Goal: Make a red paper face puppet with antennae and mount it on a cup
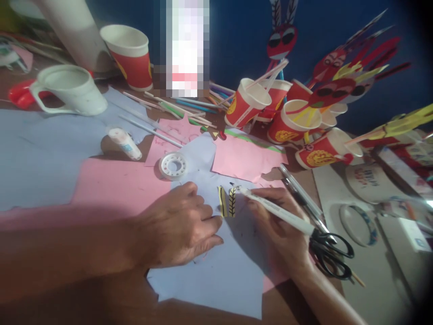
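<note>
Right hand [280,225] grips white marker pen [277,212], tip touching 2 small yellow paper strips with black marks [227,201], which stand upright on pale blue paper sheet [216,271]. Left hand [179,230], fingers curled and holding nothing, pins the sheet just left of them.

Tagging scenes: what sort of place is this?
Likely a craft table: pink and pale blue paper sheets, red paper cups with painted masks on sticks, black-handled scissors, and a white pen in the right hand.

Pixelated block [187,47] at tabletop's far edge hid whatever stood there. Scissors [329,253] blades lay concealed behind right hand [280,225]. Both forearms ran off the lower edge. Right corner darkened, blurred.
</note>
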`<state>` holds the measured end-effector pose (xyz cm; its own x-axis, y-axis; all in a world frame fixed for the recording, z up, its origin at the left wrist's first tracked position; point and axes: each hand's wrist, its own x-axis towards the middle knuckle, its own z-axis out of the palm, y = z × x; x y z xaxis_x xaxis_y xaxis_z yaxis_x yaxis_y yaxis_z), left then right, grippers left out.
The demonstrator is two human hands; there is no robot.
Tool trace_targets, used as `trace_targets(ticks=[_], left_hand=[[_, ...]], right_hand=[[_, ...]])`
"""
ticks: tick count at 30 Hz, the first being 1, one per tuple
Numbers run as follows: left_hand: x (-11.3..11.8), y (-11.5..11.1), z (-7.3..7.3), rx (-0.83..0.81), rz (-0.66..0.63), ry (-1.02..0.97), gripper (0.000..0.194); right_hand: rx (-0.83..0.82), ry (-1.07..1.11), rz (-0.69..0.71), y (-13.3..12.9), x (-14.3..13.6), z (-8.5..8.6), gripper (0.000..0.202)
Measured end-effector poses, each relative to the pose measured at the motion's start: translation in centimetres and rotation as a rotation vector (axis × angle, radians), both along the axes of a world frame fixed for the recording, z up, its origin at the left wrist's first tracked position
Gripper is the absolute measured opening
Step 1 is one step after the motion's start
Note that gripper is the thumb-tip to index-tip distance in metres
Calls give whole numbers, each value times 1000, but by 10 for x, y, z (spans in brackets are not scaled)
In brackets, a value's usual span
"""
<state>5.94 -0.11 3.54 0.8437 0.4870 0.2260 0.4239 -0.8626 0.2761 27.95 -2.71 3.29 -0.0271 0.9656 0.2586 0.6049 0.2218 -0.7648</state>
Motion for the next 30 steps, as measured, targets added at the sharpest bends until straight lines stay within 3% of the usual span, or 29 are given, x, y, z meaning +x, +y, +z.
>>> trace_targets(ticks=[4, 13, 19, 30], left_hand=[[0, 0, 1, 6, -3, -1, 24], [-1, 1, 2, -51, -11, 22, 26], [-1, 1, 1, -66, -23, 25, 25], [-2, 1, 0, -48, -26, 18, 26]], right_hand=[[-8, 31, -79, -4, 6, 4, 11], [-45, -44, 119, -16, 9, 10, 5], [26, -151, 138, -14, 3, 11, 8], [81, -151, 207, -14, -4, 15, 8]])
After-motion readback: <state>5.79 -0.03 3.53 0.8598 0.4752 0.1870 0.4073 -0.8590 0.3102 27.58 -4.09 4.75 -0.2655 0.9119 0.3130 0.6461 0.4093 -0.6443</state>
